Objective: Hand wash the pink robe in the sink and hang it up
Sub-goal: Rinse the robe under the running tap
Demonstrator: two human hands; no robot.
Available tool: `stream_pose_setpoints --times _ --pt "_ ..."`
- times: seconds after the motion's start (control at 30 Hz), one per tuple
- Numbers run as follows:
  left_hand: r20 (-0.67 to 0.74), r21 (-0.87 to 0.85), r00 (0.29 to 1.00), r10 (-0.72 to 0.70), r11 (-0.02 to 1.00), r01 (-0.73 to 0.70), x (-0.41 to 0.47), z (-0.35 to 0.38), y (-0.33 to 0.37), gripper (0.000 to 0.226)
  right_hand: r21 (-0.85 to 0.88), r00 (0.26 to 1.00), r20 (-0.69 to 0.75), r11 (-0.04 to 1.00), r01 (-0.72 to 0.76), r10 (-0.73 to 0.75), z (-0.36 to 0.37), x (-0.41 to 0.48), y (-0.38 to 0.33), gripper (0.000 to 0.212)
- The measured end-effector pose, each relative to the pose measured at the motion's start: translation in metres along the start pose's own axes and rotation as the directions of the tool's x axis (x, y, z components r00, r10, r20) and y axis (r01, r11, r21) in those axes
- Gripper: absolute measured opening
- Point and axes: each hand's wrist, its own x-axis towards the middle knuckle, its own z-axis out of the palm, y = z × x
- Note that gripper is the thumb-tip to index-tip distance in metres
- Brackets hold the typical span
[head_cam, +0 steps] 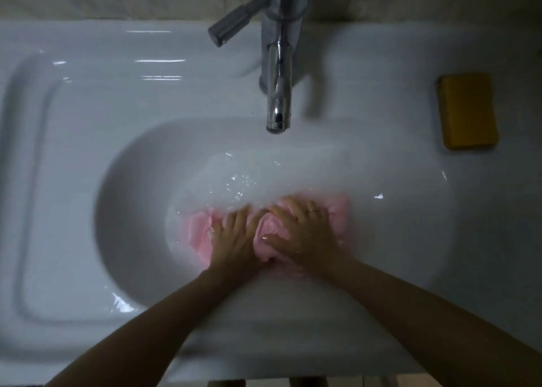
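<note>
Your pink robe point(195, 230) lies bunched in the lower middle of the sink point(132, 199), half sunk in shallow water point(234, 178); its long axis runs left to right across the frame, with pink showing past both hands. Your left hand point(231, 240) and right hand point(306, 231) sit side by side on top of it, nearly touching; the fingers point(289, 208) are spread and laid flat, pressing the cloth down, not clenched round it. The robe is directly under both palms, so neither hand is nearer; more of the bundle seems to lie under and beyond the right hand, towards the right of the frame. The tap point(278, 93) hangs above the basin at upper centre; no stream shows from it. A yellow block point(467, 111), perhaps soap or a sponge, rests on the sink's surface at upper right, well apart from the robe and closer to your right hand. You are most likely mid-wash; to knead next, you would gather cloth inward along that left-to-right axis.
</note>
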Motion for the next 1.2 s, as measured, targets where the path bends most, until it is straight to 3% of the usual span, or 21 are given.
stream_pose_setpoints --times 0.13,0.23,0.37,0.43,0.47,0.5,0.53,0.6,0.63,0.67,0.7,0.77,0.83,0.9,0.93,0.97,1.03,1.1,1.2 --pt "-0.037 -0.012 0.998 -0.052 0.999 0.052 0.019 0.001 -0.004 0.064 0.063 0.999 -0.029 0.998 -0.017 0.019 0.009 0.018 -0.002 0.053" --pt "-0.081 -0.085 0.996 -0.041 0.996 0.034 0.031 0.007 -0.011 0.054 0.228 0.995 0.091 0.971 -0.068 0.049 0.006 0.031 -0.005 0.060" --pt "-0.069 -0.123 0.997 -0.042 0.992 0.033 0.049 0.009 -0.011 0.031 0.246 0.992 -0.118 0.969 -0.016 0.046 0.011 0.046 -0.007 0.062" --pt "-0.071 -0.134 0.995 -0.071 0.989 0.061 0.052 0.003 -0.007 0.042 0.214 0.993 -0.088 0.975 -0.061 0.081 0.020 0.054 -0.003 0.063" --pt "-0.036 -0.175 0.990 -0.134 0.977 0.126 0.056 -0.003 -0.003 0.040 0.208 0.990 -0.095 0.975 -0.081 0.103 0.022 0.057 -0.003 0.068" --pt "0.080 -0.200 0.971 -0.226 0.951 0.237 0.057 -0.008 0.000 0.040 0.222 0.994 -0.024 0.970 -0.099 0.107 0.019 0.059 -0.003 0.077" --pt "0.102 -0.174 0.961 -0.256 0.947 0.271 0.056 -0.006 0.002 0.043 0.232 0.993 0.062 0.966 -0.117 0.105 0.012 0.062 -0.006 0.089" --pt "0.122 -0.225 0.966 -0.228 0.942 0.250 0.059 0.004 0.003 0.049 0.312 0.985 0.118 0.937 -0.156 0.125 0.008 0.068 -0.009 0.125" --pt "0.134 -0.282 0.971 -0.196 0.932 0.227 0.060 0.002 0.002 0.053 0.367 0.972 0.187 0.908 -0.204 0.143 0.001 0.068 -0.011 0.125" --pt "0.167 -0.367 0.971 -0.172 0.903 0.223 0.060 -0.005 0.003 0.056 0.329 0.975 0.174 0.925 -0.190 0.138 0.000 0.067 -0.011 0.108" --pt "0.102 -0.455 0.989 -0.106 0.879 0.141 0.063 -0.006 -0.001 0.050 0.300 0.975 0.156 0.933 -0.198 0.156 -0.008 0.068 -0.011 0.084" --pt "0.147 -0.432 0.988 -0.041 0.896 0.101 0.064 -0.028 -0.010 0.021 0.289 0.982 0.119 0.941 -0.175 0.146 -0.029 0.064 -0.008 0.053" --pt "0.176 -0.530 0.981 0.077 0.848 0.029 0.057 -0.055 -0.023 0.021 0.460 0.971 0.188 0.860 -0.221 0.149 -0.052 0.056 0.004 0.048" --pt "0.204 -0.655 0.975 0.092 0.752 0.067 0.037 -0.084 -0.027 0.032 0.527 0.940 0.255 0.783 -0.332 0.227 -0.075 0.042 0.015 0.057" --pt "0.203 -0.680 0.978 0.053 0.726 0.102 0.028 -0.090 -0.030 0.044 0.489 0.938 0.241 0.803 -0.340 0.250 -0.081 0.033 0.017 0.059" --pt "0.158 -0.633 0.987 0.000 0.767 0.102 0.020 -0.090 -0.027 0.057 0.409 0.966 0.122 0.875 -0.258 0.228 -0.082 0.023 0.019 0.060" --pt "-0.026 -0.322 1.000 -0.015 0.947 0.006 0.005 -0.072 -0.015 0.083 0.174 0.988 -0.120 0.981 -0.080 0.102 -0.071 0.003 0.014 0.064" --pt "-0.003 -0.179 0.999 0.035 0.983 -0.035 0.000 -0.041 -0.003 0.095 -0.028 0.998 -0.065 1.000 -0.006 0.004 -0.041 -0.005 0.017 0.069" --pt "-0.020 -0.189 0.999 -0.046 0.981 0.041 0.002 -0.003 0.004 0.091 -0.095 0.999 0.032 0.995 -0.015 0.018 -0.006 -0.005 0.017 0.071"
